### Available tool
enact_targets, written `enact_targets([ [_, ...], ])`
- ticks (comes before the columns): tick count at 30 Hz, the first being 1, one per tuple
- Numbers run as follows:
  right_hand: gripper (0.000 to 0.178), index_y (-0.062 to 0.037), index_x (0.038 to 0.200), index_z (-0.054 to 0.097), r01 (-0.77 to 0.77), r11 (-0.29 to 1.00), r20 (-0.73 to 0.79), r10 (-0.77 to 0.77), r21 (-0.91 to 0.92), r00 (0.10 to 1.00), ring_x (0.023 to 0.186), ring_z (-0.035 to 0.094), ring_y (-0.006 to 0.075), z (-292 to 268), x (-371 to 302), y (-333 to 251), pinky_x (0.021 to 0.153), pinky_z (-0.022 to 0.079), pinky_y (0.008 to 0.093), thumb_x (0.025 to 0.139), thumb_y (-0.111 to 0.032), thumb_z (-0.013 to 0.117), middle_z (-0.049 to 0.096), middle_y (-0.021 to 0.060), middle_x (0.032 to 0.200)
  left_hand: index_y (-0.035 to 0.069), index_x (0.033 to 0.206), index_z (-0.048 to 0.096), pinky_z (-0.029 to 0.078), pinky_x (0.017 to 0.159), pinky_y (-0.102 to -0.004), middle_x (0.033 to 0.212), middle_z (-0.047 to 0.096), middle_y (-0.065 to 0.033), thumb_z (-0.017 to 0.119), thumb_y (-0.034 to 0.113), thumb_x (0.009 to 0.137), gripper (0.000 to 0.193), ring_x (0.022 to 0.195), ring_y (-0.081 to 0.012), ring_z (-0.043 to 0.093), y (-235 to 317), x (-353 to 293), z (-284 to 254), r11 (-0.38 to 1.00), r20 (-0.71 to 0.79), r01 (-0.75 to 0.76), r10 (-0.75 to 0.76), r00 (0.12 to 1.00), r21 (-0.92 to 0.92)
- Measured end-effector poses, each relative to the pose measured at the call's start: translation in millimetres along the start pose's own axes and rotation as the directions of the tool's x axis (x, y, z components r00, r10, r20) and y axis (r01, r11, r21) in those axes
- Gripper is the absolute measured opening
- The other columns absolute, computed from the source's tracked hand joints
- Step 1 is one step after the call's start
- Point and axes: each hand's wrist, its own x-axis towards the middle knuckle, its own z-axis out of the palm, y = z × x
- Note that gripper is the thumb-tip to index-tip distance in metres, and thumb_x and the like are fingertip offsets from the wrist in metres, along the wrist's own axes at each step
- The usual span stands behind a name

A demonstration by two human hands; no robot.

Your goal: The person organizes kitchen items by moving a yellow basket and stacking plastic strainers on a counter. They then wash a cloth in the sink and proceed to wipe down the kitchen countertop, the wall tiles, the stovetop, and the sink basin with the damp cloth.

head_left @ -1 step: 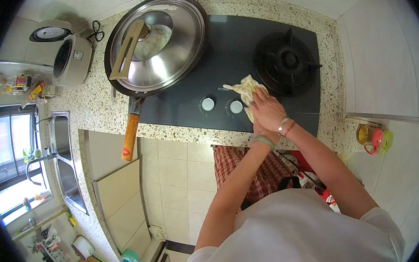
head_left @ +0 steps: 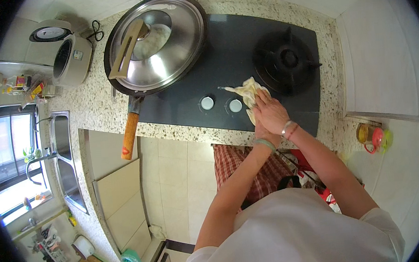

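A crumpled cream-coloured cloth [head_left: 249,92] lies on the black glass gas stove [head_left: 230,45], between the control knobs and the right burner [head_left: 288,58]. My right hand [head_left: 272,113] presses down on this cloth with its fingers over it. My left hand [head_left: 261,131] is against the right one, near the stove's front edge; its fingers are hidden under the right hand and the cloth. Two round silver knobs sit just left of the cloth, the nearer being the right knob [head_left: 235,106].
A large lidded wok [head_left: 178,49] covers the stove's left side, its wooden handle [head_left: 130,137] jutting over the counter edge. A rice cooker [head_left: 77,60] with its lid up stands at the far left. The sink [head_left: 67,164] is along the left counter; cups [head_left: 377,138] are at the right.
Both hands and the cloth have shifted very slightly to the right and toward me. The wok and the other things stay where they were.
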Motion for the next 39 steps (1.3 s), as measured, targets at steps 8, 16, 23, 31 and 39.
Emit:
enact_targets([
  [8,0.05,0.0,0.136,0.038,-0.038,0.996,-0.044,0.041,0.083,0.998,0.134,0.035,0.038,6.4,-104.5,11.7,0.106,0.034,0.0461,0.096,-0.028,0.045,0.033,0.0246,0.145,0.005,0.147,0.026,0.008,0.115,-0.0488,0.153,0.022,-0.0173,0.043,0.04,0.092,0.067,0.143,-0.036,0.011,12.0,-57.3,-65.4,-0.335,0.121,0.019,-0.288,0.95,-0.942],
  [16,0.045,-0.0015,0.131,0.042,-0.057,0.997,-0.06,0.054,-0.049,0.997,0.134,0.03,0.0443,13.1,-79.9,-2.6,0.106,0.034,0.0496,0.096,-0.03,0.046,0.032,0.0285,0.142,0.005,0.148,0.025,0.006,0.114,-0.0538,0.154,0.021,-0.0155,0.042,0.038,0.093,0.066,0.143,-0.0363,0.012,15.6,-44.0,-56.7,-0.362,0.077,-0.038,-0.298,0.951,-0.931],
  [23,0.042,-0.0003,0.126,0.049,0.113,0.985,-0.054,-0.107,0.129,0.993,0.134,0.029,0.0445,5.5,-5.0,7.0,0.108,0.031,0.0478,0.096,-0.029,0.043,0.036,0.0216,0.141,0.005,0.148,0.025,0.007,0.114,-0.0539,0.154,0.022,-0.0159,0.04,0.037,0.094,0.065,0.143,-0.0363,0.015,-8.2,-9.9,-7.3,-0.34,0.188,0.093,-0.259,0.947,-0.936],
  [31,0.024,-0.0027,0.105,0.055,0.416,0.908,-0.034,-0.414,0.045,0.91,0.125,0.042,0.0403,-8.7,124.2,-10.8,0.107,0.034,0.0437,0.093,-0.02,0.042,0.044,0.0227,0.135,0.005,0.148,0.025,0.008,0.114,-0.054,0.154,0.023,-0.0164,0.038,0.036,0.095,0.063,0.142,-0.0363,0.017,-33.6,27.3,98.8,-0.187,0.487,0.461,-0.137,0.862,-0.868],
  [39,0.043,0.0035,0.127,0.05,0.302,0.952,0.171,-0.289,-0.051,0.942,0.138,0.026,0.0357,-42.6,187.4,-55.9,0.116,0.019,0.0414,0.09,-0.019,0.047,0.039,0.0211,0.142,0.018,0.142,0.038,0.019,0.113,-0.0474,0.147,0.038,-0.008,0.035,0.042,0.096,0.051,0.136,-0.0299,0.032,-42.3,34.1,158.6,-0.317,0.503,0.431,-0.199,0.841,-0.845],
])
